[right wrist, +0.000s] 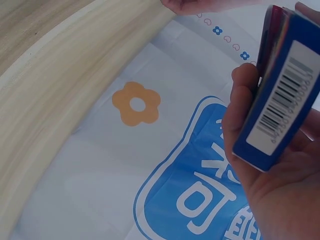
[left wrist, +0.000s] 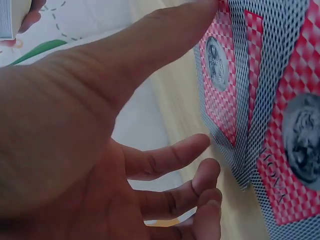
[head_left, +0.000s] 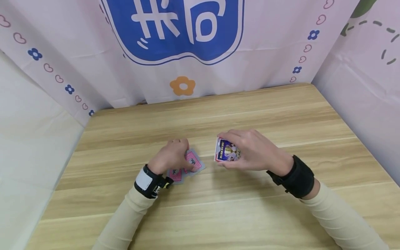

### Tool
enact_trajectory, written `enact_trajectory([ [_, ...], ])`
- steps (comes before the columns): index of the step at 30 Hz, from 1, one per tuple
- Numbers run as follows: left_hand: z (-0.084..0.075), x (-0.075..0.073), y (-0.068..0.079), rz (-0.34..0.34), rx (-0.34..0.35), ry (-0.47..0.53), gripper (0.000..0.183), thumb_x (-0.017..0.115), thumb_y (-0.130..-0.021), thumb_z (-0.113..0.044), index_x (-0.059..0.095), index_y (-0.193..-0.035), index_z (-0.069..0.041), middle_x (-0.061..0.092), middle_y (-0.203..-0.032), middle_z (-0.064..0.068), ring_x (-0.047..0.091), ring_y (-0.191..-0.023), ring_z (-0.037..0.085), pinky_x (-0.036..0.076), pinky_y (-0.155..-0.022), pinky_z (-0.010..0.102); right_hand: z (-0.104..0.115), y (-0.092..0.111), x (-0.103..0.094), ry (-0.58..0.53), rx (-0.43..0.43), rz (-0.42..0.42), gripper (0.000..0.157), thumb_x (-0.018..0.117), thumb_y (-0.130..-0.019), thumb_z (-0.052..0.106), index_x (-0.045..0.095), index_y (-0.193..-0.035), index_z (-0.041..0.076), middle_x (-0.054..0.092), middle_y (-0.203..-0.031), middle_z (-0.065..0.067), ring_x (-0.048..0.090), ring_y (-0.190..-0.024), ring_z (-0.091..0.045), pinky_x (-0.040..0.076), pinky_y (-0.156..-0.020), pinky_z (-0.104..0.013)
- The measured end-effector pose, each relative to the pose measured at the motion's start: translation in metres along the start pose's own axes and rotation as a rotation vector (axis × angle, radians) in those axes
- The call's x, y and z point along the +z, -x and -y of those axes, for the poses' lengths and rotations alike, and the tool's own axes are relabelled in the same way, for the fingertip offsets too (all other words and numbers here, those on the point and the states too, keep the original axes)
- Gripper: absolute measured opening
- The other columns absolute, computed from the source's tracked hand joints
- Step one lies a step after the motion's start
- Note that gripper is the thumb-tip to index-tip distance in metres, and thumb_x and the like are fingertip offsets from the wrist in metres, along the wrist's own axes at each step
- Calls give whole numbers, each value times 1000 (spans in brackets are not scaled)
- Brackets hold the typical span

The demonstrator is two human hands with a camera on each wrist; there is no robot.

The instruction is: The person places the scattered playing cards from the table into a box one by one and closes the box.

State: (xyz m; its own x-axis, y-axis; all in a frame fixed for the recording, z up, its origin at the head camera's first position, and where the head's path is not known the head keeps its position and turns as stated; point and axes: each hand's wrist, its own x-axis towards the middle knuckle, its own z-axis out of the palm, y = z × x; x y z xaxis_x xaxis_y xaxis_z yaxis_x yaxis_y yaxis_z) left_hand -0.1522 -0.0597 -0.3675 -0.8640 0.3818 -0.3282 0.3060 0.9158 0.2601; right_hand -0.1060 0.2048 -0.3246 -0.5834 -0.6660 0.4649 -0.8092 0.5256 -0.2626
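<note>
Several playing cards with red checkered backs lie fanned and overlapping on the wooden table. Over them is my left hand, partly covering the lower card. Seen from the left wrist, the thumb reaches the face of one card while the other fingers bend loosely beside the cards' edges. My right hand grips a blue playing card box above the table, thumb on the near side and fingers on the far side. The right wrist view shows a barcode on the side of that box.
The wooden table runs back to a hanging cloth with a blue emblem and an orange flower. Pale cloth also stands along the right side. Both wrists carry black straps.
</note>
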Motion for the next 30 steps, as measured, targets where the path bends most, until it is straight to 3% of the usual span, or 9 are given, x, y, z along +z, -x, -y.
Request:
enact_trajectory([
  [7, 2, -1, -4, 29, -22, 51, 49, 86, -61, -41, 56, -83, -9, 55, -81, 6, 50, -73, 22, 44, -56, 33, 0, -1, 1, -11, -2, 8, 65, 76, -70, 48, 59, -116, 5, 66, -95, -8, 57, -68, -6, 53, -52, -25],
  [11, 3, -6, -1, 69, 11, 124, 38, 85, -66, -36, 59, -76, -10, 59, -72, 4, 54, -60, 16, 45, -49, 30, 1, -1, 1, -9, 7, 13, 66, 76, -70, 48, 59, -117, 5, 66, -95, -7, 56, -68, -6, 52, -52, -25],
  [15, 5, -15, 5, 110, 119, 213, 25, 78, -77, -26, 60, -70, -12, 57, -64, -1, 53, -53, 12, 43, -48, 27, 1, -1, 1, -13, 9, 18, 66, 75, -71, 48, 58, -117, 5, 66, -96, -7, 56, -68, -5, 52, -52, -24],
  [19, 6, -25, 11, 64, 272, 249, 26, 71, -86, -18, 55, -66, -12, 49, -60, -4, 47, -50, 9, 39, -47, 26, 1, -1, 1, -9, 8, 21, 66, 75, -71, 48, 58, -117, 4, 66, -96, -8, 56, -67, -5, 52, -52, -24],
  [21, 6, -27, 12, 46, 308, 241, 24, 68, -88, -16, 56, -68, -12, 49, -60, -4, 47, -50, 9, 39, -47, 27, 1, -1, 1, -4, 10, 22, 66, 75, -71, 48, 59, -117, 4, 66, -96, -8, 56, -67, -6, 52, -52, -25],
  [25, 7, -25, 10, 87, 294, 173, 6, 65, -90, -18, 64, -93, -13, 59, -73, -1, 55, -61, 11, 48, -53, 28, 0, 0, 2, -3, 18, 30, 66, 75, -71, 49, 58, -117, 4, 66, -96, -8, 56, -66, -6, 52, -52, -25],
  [27, 8, -23, 9, 80, 300, 117, 17, 64, -90, -18, 65, -107, -14, 63, -89, 2, 57, -79, 16, 49, -69, 33, 0, 0, 3, -4, 19, 33, 66, 75, -71, 49, 58, -117, 5, 66, -96, -8, 56, -66, -6, 52, -52, -25],
  [30, 10, -22, 9, 11, 332, 105, 15, 62, -91, -17, 66, -106, -14, 58, -107, 9, 44, -102, 26, 40, -84, 45, 0, 0, 3, -5, 19, 33, 67, 75, -71, 49, 58, -118, 5, 66, -97, -8, 56, -66, -6, 52, -52, -25],
])
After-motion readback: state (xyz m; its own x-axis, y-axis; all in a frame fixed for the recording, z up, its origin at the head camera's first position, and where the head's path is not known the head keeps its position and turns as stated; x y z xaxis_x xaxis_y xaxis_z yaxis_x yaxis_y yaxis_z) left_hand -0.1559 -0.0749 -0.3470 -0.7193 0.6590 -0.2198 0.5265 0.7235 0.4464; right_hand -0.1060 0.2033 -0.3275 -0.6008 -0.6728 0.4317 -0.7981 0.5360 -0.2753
